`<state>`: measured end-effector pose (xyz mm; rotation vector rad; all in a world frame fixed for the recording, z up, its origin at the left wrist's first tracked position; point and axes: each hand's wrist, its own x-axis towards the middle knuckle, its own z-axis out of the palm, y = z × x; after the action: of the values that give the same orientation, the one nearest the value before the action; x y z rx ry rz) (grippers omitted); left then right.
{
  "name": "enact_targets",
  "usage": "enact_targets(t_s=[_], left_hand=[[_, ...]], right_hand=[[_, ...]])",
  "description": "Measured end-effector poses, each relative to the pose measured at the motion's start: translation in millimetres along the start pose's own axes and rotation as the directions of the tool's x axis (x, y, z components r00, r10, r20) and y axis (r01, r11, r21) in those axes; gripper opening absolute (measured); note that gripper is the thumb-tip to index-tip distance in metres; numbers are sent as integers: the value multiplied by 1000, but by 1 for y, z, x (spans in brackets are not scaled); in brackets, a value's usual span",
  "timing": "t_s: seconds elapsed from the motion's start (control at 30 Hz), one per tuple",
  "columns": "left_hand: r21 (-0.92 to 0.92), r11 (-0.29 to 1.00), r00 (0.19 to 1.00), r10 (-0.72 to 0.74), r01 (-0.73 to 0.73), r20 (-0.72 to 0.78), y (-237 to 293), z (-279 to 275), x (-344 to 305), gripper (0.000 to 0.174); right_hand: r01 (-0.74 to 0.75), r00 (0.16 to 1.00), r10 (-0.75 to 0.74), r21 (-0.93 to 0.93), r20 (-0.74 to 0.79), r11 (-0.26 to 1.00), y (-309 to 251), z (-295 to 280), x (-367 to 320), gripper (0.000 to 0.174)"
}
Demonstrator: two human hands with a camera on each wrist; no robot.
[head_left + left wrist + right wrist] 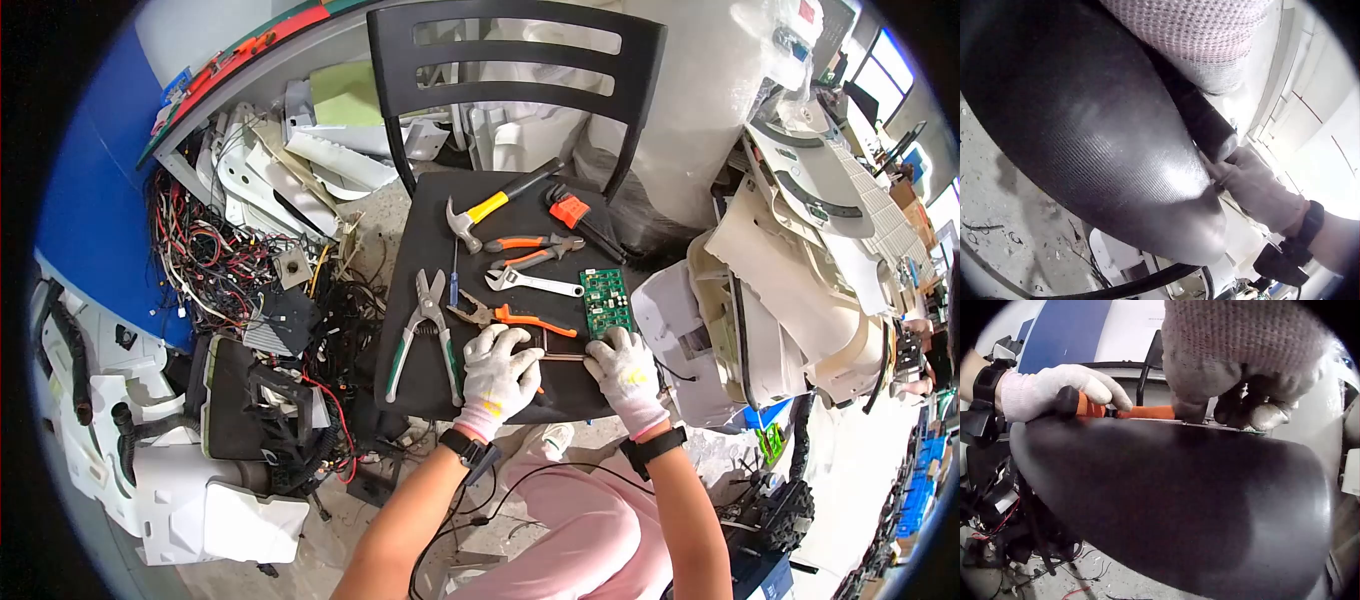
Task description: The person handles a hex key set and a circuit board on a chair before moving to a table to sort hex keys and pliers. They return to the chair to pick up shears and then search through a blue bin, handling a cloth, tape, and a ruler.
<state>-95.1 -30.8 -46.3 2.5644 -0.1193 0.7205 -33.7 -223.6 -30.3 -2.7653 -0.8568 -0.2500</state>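
Tools lie on a black chair seat (408,345). My gloved left hand (500,372) holds the handle end of an orange-and-black-handled tool (1088,407), mostly hidden under the glove. From it, a thin metal shaft (565,357) runs right. At the shaft's other end, my gloved right hand (625,372) pinches it between thumb and fingers, close below the green circuit board (604,298). Orange-handled combination pliers (535,320) lie just beyond both hands. Further back are an adjustable wrench (535,283), diagonal cutters (530,248) and a claw hammer (490,207).
Green-handled snips (425,325) and a blue screwdriver (454,285) lie on the left. A red-and-black tool (575,212) is at the back right. Tangled cables (225,250) and white plastic housings (800,300) crowd the sides; the chair back (515,50) rises behind.
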Motion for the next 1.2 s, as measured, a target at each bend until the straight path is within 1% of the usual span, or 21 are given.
enact_targets(t_s=[0.03, 0.13, 0.3, 0.37, 0.43, 0.47, 0.57, 0.6, 0.67, 0.7, 0.77, 0.83, 0.9, 0.97, 1.0, 1.03, 1.07, 1.1, 1.13, 1.17, 1.2], left_hand=[[5, 1000, 1000, -2, 2, -1, 0, 1, 0, 17], [1, 1000, 1000, 11, -11, -17, -1, 4, -1, 10], [-39, 999, 998, -5, 3, -58, -3, 4, -3, 7], [-21, 1000, 998, 3, -5, -69, -3, 4, -3, 7], [2, 1000, 999, -2, 2, -55, -2, 4, -4, 6], [5, 1000, 998, 1, -1, -69, -2, 5, -5, 6], [61, 998, 993, 6, 1, -114, 0, 9, -5, 7], [94, 996, 997, 2, 5, -75, 1, 7, -5, 9], [184, 983, 1000, -11, 7, 20, 2, 6, -5, 16], [237, 971, 987, -51, 14, 152, 6, -1, -4, 19], [153, 987, 998, -46, 39, 43, 5, 1, -7, 22], [48, 998, 987, -29, 37, -158, 1, 7, -18, 28], [34, 998, 982, -50, 57, -184, -1, 3, -36, 36], [-10, 999, 974, -36, 35, -223, 2, -24, -57, 39], [-17, 999, 972, -49, 46, -231, 2, -44, -69, 40], [30, 995, 970, -89, 98, -226, -5, -54, -84, 39], [-16, 993, 967, -117, 116, -225, -15, -67, -97, 37], [5, 990, 967, -138, 143, -215, -25, -80, -111, 35], [53, 989, 963, -119, 136, -242, -35, -93, -124, 35], [98, 982, 963, -135, 162, -234, -48, -98, -136, 36], [127, 976, 959, -141, 176, -245, -61, -108, -145, 35]], right_hand=[[4, 1000, -4, 3, -1, 1000, 0, -2, -1, 18], [-16, 996, 13, 34, 83, 999, 0, -8, -2, 18], [58, 998, -61, 112, 26, 992, 7, -3, -5, 14], [77, 996, -82, 131, 33, 988, 5, -7, -4, 16], [68, 997, -75, 202, 31, 977, 5, -12, -8, 22], [79, 996, -84, 196, 20, 977, 2, -16, -11, 22], [80, 995, -67, 188, -72, 979, -9, -29, -28, 40], [75, 994, -58, 202, -87, 976, -9, -29, -37, 44], [27, 996, -9, 201, -92, 979, -13, -35, -55, 45], [7, 996, 10, 192, -87, 981, -15, -39, -63, 46], [-45, 998, 52, 150, -39, 988, -16, -50, -79, 48], [-53, 998, 56, 125, -20, 991, -13, -69, -89, 51], [-73, 992, 81, 91, -97, 993, 4, -77, -100, 51], [-32, 983, 41, 55, -181, 998, 22, -86, -106, 51], [-57, 985, 71, 94, -159, 994, 15, -105, -105, 52], [-72, 982, 88, 98, -166, 993, 21, -109, -104, 55], [-19, 983, 27, 51, -181, 999, 27, -114, -98, 51], [32, 981, -31, 1, -191, 999, 21, -125, -90, 48], [104, 962, -107, -25, -250, 994, 10, -138, -76, 48], [93, 966, -108, -74, -237, 993, 9, -143, -59, 43], [142, 948, -142, -20, -286, 990, -14, -165, -39, 46]])
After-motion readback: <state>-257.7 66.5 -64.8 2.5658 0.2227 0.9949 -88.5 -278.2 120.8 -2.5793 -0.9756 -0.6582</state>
